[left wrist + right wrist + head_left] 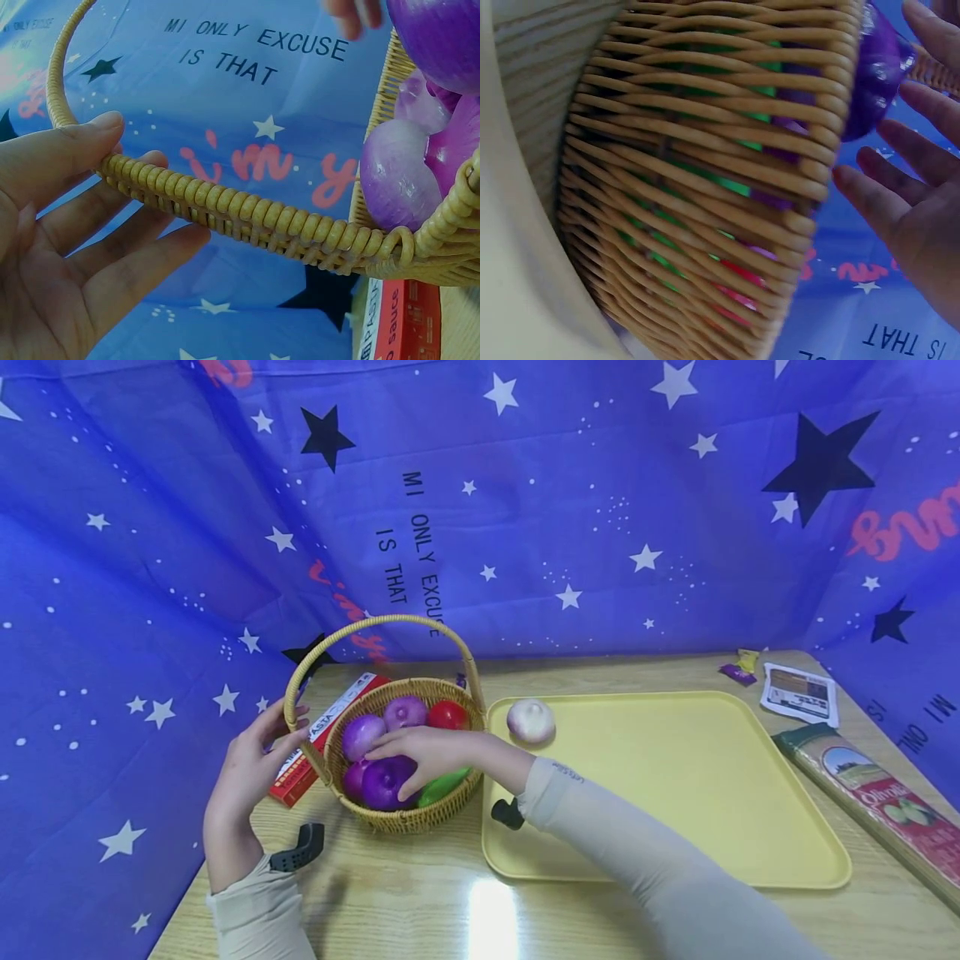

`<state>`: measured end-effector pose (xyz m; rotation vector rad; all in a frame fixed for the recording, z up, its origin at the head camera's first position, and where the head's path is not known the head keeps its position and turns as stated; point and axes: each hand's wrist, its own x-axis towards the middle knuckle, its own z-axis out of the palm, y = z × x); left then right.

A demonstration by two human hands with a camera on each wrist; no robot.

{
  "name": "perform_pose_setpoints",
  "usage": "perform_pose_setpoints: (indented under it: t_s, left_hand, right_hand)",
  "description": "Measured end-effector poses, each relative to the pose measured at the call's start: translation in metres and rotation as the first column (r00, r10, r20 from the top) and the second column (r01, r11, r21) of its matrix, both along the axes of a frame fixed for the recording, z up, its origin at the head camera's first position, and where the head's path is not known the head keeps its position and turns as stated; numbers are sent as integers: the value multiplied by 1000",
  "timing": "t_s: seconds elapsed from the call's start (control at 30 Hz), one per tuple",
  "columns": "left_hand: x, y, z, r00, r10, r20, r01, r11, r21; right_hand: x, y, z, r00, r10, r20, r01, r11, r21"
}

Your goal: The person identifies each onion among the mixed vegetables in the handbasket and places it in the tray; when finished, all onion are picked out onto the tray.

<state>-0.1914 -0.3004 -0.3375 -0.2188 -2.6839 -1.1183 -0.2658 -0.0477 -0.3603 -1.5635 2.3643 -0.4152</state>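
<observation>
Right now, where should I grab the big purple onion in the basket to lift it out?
Probably from above, fingers spread round the dark purple onion across its widest part. It is round and smooth, and the basket wall and handle block the sides. The right hand already rests on top.

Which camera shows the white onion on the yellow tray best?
The head view: the white onion sits whole on the yellow tray, beside the basket. The wrist views don't show it.
</observation>
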Motion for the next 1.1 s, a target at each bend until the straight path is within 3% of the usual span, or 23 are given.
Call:
perform_pose_setpoints:
  t_s: [0.17, 1.1]
  left_hand:
    - [1, 0, 0, 1000, -1, -1, 1, 1000, -3]
    - [0, -1, -1, 1000, 5, 13, -5, 1000, 10]
  right_hand:
    - [1, -2, -9, 1000, -8, -1, 8, 999, 46]
    - [0, 1, -17, 999, 13, -40, -14, 1000, -13]
